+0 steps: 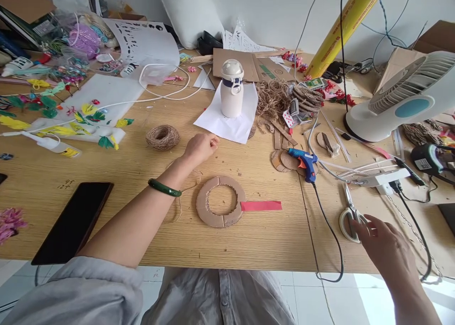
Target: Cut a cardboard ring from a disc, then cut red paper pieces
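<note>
My left hand (202,147), with a green bangle (164,187) on the wrist, hovers over the middle of the table, its fingers curled closed; anything inside them is hidden. A ball of brown twine (162,137) lies to its left, and a loose strand runs beneath the forearm. Nearer me, a flat cardboard ring (204,203) lies with a red strip (261,205) extending right from its edge. At the right, my right hand (389,244) has its fingers on the handles of the scissors (350,216), whose blades point away from me.
A blue glue gun (304,163) rests on cardboard pieces, its black cord hanging over the front edge. A white bottle (232,95) stands on white paper (209,115). The fan (401,97) and power strip (380,177) are at right, a dark tablet (73,223) at left.
</note>
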`<state>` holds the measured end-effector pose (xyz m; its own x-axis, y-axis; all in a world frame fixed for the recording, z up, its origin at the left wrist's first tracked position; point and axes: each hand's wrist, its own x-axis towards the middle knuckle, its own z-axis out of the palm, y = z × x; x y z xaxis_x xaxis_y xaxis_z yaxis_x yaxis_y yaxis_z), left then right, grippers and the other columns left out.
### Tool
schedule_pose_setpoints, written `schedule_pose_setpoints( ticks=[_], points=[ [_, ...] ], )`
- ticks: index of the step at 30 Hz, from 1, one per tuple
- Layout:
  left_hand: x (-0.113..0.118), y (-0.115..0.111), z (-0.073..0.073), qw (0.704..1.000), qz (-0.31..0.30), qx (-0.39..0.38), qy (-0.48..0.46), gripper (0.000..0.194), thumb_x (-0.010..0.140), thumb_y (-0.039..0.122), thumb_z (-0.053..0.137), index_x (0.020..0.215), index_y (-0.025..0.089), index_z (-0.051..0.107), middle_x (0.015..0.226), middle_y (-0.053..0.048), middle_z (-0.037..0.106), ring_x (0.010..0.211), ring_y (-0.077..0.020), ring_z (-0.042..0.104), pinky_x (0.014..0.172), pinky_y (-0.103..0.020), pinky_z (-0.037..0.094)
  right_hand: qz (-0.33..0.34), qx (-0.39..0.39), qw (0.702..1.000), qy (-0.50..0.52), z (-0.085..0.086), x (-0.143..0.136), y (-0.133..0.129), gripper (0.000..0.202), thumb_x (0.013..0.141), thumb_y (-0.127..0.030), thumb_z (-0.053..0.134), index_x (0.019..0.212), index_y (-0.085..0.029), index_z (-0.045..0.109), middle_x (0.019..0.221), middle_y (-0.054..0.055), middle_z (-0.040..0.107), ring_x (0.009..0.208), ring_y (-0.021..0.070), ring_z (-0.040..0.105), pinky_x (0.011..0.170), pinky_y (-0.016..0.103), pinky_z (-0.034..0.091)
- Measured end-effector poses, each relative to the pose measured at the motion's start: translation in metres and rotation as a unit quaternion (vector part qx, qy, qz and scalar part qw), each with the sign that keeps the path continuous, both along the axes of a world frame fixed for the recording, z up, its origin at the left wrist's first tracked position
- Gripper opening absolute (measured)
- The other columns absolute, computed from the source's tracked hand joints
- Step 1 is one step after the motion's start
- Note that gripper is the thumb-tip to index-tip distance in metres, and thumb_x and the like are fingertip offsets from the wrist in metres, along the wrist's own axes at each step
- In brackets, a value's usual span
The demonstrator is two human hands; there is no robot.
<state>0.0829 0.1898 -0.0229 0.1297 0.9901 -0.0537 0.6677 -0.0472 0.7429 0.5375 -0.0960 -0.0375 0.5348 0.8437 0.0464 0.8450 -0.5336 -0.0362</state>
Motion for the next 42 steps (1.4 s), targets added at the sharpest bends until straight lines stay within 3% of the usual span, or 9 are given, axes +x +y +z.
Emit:
schedule_pose_setpoints(
  ticks=[4,9,14,20,24,27,32,37,42],
  points=[
    [0.009,-0.018,0.008,0.983,0.009,-0.054,-0.174,0.009,0.071,0.020,0.071,0.079,0.017,0.073,0.074,-0.004,0.070,0.075,-0.0194,0.065,0.077,-0.036,0.053,-0.015,-0.076,0.996,0.049,0.012,-0.018,0.009,0.040,0.085,-0.044,0.056,0.115,-0.019,0.062,0.102,0.019,0.068,0.094,0.0316,0.064,0.072,0.039,0.043],
    [0.022,-0.067,0.007,0.910,0.006,-0.173,-0.377,0.023,0.066,0.028,0.078,0.084,0.014,0.074,0.084,-0.006,0.074,0.074,-0.0157,0.069,0.078,-0.034,0.058,-0.109,-0.019,0.976,0.190,0.032,-0.016,0.014,0.038,0.070,-0.040,0.072,0.104,-0.024,0.063,0.084,0.012,0.071,0.073,0.0266,0.064,0.068,0.039,0.042],
    [0.021,-0.108,0.003,0.842,0.035,-0.248,-0.478,0.027,0.062,0.028,0.084,0.083,0.014,0.075,0.082,-0.005,0.075,0.073,-0.0142,0.070,0.075,-0.029,0.059,-0.237,0.166,0.819,0.496,0.055,-0.012,-0.003,0.059,0.052,-0.036,0.087,0.105,-0.024,0.065,0.087,0.014,0.071,0.071,0.0265,0.067,0.067,0.040,0.051],
    [0.026,-0.133,0.006,0.804,0.085,-0.272,-0.522,0.029,0.061,0.026,0.086,0.085,0.015,0.075,0.077,-0.002,0.074,0.072,-0.0133,0.071,0.067,-0.023,0.059,-0.102,0.187,0.698,0.683,0.050,-0.078,0.006,0.060,0.064,-0.036,0.085,0.119,-0.026,0.064,0.075,0.001,0.057,0.055,0.0127,0.051,0.044,0.027,0.043],
    [0.035,-0.146,0.012,0.780,0.115,-0.280,-0.548,0.030,0.060,0.022,0.087,0.086,0.013,0.075,0.077,-0.003,0.074,0.074,-0.0162,0.073,0.068,-0.024,0.060,0.046,0.113,0.632,0.765,0.039,-0.150,0.037,0.046,0.080,-0.036,0.074,0.122,-0.027,0.060,0.089,0.002,0.059,0.071,0.0150,0.058,0.066,0.032,0.051],
    [0.038,-0.156,0.017,0.787,0.121,-0.248,-0.552,0.029,0.064,0.021,0.086,0.088,0.013,0.074,0.079,-0.002,0.073,0.075,-0.0165,0.073,0.071,-0.026,0.060,0.152,0.065,0.628,0.760,0.036,-0.193,0.057,0.037,0.082,-0.041,0.074,0.112,-0.023,0.062,0.089,0.002,0.057,0.072,0.0127,0.051,0.066,0.028,0.045],
    [0.035,-0.168,0.024,0.813,0.118,-0.188,-0.538,0.027,0.071,0.023,0.083,0.095,0.016,0.072,0.088,-0.004,0.075,0.087,-0.0180,0.073,0.084,-0.030,0.059,0.216,-0.001,0.663,0.717,0.030,-0.233,0.071,0.040,0.078,-0.046,0.076,0.104,-0.019,0.060,0.073,-0.003,0.043,0.066,0.0111,0.038,0.058,0.025,0.035],
    [0.034,-0.172,0.021,0.815,0.126,-0.174,-0.538,0.033,0.073,0.024,0.081,0.103,0.019,0.070,0.093,-0.003,0.074,0.090,-0.0185,0.072,0.091,-0.035,0.056,0.209,-0.024,0.649,0.731,0.027,-0.242,0.071,0.043,0.080,-0.050,0.073,0.107,-0.019,0.061,0.075,-0.002,0.044,0.065,0.0106,0.040,0.054,0.024,0.034],
    [0.036,-0.174,0.019,0.829,0.107,-0.172,-0.521,0.038,0.075,0.026,0.080,0.110,0.019,0.067,0.090,-0.004,0.074,0.091,-0.0204,0.072,0.090,-0.035,0.055,0.221,-0.042,0.684,0.694,0.032,-0.238,0.069,0.047,0.080,-0.050,0.073,0.111,-0.017,0.064,0.073,-0.003,0.045,0.066,0.0110,0.039,0.056,0.025,0.033]
  ],
)
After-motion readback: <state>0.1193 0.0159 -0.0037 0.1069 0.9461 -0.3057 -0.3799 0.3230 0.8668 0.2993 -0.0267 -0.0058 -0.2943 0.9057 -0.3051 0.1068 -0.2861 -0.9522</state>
